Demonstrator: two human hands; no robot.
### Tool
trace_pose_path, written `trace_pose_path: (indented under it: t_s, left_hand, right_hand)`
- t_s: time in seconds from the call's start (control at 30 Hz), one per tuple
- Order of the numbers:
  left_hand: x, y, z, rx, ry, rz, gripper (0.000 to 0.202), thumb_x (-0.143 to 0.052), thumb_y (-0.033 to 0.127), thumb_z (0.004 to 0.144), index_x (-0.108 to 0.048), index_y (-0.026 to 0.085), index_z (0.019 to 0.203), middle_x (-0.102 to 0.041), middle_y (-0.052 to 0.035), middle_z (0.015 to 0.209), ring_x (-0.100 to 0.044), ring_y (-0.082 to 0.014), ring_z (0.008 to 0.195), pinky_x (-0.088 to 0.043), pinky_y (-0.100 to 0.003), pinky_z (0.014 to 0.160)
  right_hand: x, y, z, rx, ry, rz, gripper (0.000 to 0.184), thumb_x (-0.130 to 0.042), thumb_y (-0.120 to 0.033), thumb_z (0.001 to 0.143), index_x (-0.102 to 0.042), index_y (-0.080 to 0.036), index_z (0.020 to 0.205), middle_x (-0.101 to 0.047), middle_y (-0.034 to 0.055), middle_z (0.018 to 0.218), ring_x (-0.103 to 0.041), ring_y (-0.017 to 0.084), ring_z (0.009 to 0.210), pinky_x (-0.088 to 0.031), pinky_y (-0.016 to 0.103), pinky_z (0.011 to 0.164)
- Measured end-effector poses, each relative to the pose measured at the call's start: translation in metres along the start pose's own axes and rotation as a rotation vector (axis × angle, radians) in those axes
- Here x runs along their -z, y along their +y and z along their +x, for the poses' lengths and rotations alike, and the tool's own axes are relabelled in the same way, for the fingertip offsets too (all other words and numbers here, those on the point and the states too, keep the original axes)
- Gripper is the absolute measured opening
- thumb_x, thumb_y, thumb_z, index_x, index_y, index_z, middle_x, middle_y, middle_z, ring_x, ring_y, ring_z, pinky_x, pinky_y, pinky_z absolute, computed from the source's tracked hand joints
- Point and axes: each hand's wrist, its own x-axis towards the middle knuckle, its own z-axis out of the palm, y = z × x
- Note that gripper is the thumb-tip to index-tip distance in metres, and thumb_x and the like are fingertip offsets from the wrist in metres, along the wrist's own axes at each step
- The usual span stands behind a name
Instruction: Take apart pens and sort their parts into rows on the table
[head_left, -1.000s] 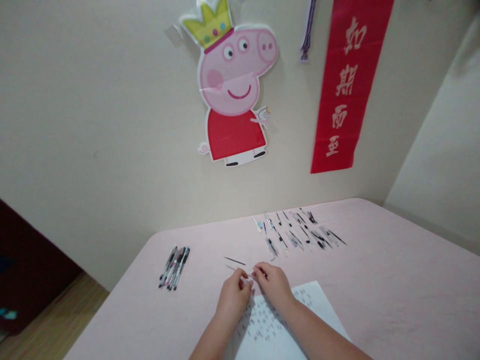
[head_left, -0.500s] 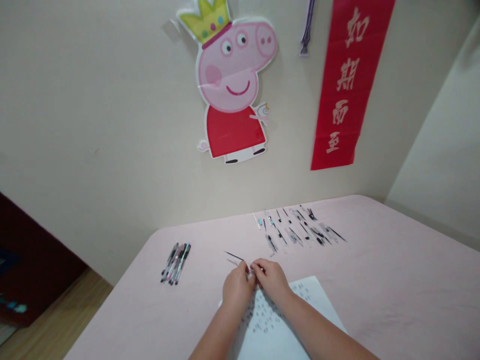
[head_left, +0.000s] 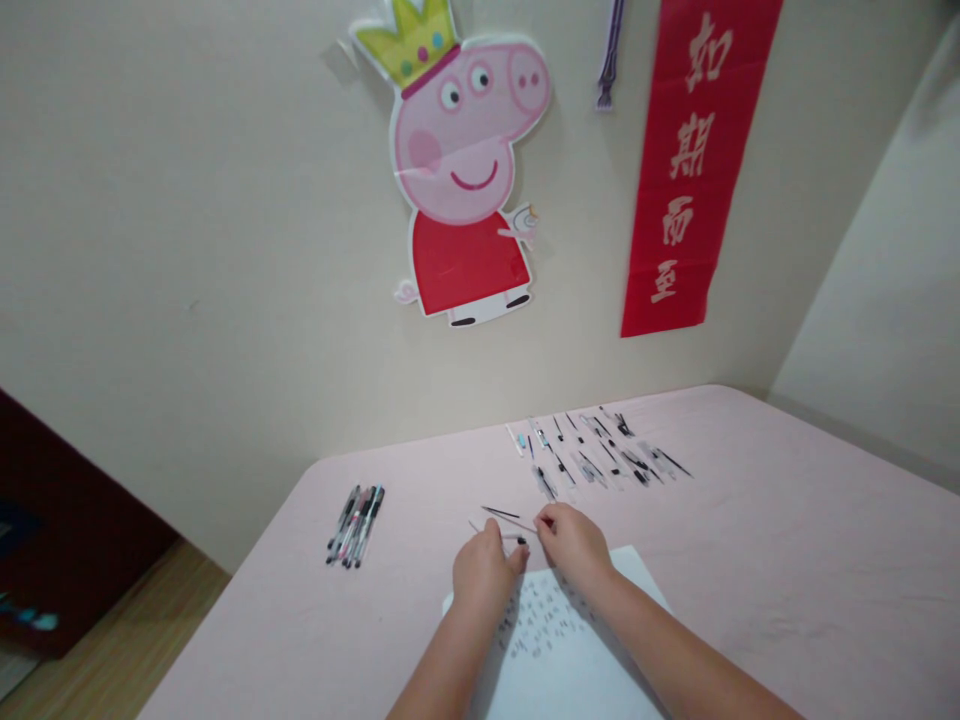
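Note:
My left hand [head_left: 484, 572] is closed, thumb and forefinger pinching a slim clear pen barrel [head_left: 511, 537] with a black end pointing right. A thin pale tip sticks out past its fingers on the upper left. In my right hand [head_left: 576, 548], the fingertips pinch a thin pen refill [head_left: 517, 521] that slants out to the left. Beside it runs a short dark line [head_left: 501, 512]; whether this is a second refill or a shadow I cannot tell. Under both forearms lies a white sheet of paper [head_left: 577, 670] with rows of handwritten characters.
A bundle of several pens [head_left: 356, 525] lies at the left on the pink tablecloth [head_left: 787, 560]. Toward the wall, several taken-apart pen parts [head_left: 592, 462] are laid out in rows. A cartoon pig cutout [head_left: 469, 190] and a red banner [head_left: 697, 170] hang on the wall.
My hands have moved apart, the right one shifting to the right. The refill, which stuck out beyond the left hand, now extends from my right fingertips, and the barrel's black end shows.

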Motion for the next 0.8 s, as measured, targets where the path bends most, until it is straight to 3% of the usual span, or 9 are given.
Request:
trace_pose_path:
  t_s: [0.17, 0.37, 0.6, 0.8]
  left_hand:
    - [0.003, 0.009, 0.003, 0.019, 0.008, 0.006, 0.037, -0.057, 0.035, 0.08, -0.054, 0.013, 0.11, -0.069, -0.0179, 0.095, -0.064, -0.0301, 0.094, -0.041, -0.033, 0.075]
    - [0.002, 0.003, 0.006, 0.014, 0.017, -0.031, 0.029, -0.055, 0.03, 0.08, -0.054, 0.014, 0.104, -0.069, -0.0169, 0.093, -0.064, -0.0296, 0.092, -0.041, -0.033, 0.073]
    - [-0.002, -0.013, 0.004, -0.043, 0.041, -0.166, 0.014, -0.053, 0.026, 0.082, -0.05, 0.02, 0.095, -0.066, -0.0072, 0.09, -0.062, -0.0192, 0.084, -0.038, -0.025, 0.068]
    - [0.0, -0.015, 0.0, -0.108, 0.077, -0.214, 0.013, -0.049, 0.015, 0.081, -0.048, 0.019, 0.094, -0.059, -0.0088, 0.099, -0.057, -0.0187, 0.089, -0.038, -0.025, 0.074]
  right_hand:
    - [0.007, 0.01, -0.006, 0.054, -0.05, -0.098, 0.015, -0.056, -0.016, 0.075, -0.068, -0.021, 0.067, -0.067, 0.0041, 0.075, -0.058, 0.016, 0.065, -0.032, 0.026, 0.057]
    - [0.013, 0.001, -0.004, 0.213, -0.133, -0.104, 0.015, -0.057, -0.013, 0.076, -0.07, -0.018, 0.082, -0.065, 0.0084, 0.089, -0.06, 0.02, 0.081, -0.039, 0.028, 0.069]
    - [-0.001, -0.009, 0.001, 0.308, -0.233, -0.091, 0.025, -0.047, -0.004, 0.076, -0.068, -0.017, 0.082, -0.062, 0.0088, 0.087, -0.058, 0.019, 0.082, -0.039, 0.026, 0.072]
    - [-0.009, -0.015, 0.003, 0.317, -0.265, -0.03, 0.028, -0.044, -0.004, 0.077, -0.068, -0.015, 0.086, -0.062, 0.0088, 0.088, -0.059, 0.018, 0.08, -0.041, 0.025, 0.073]
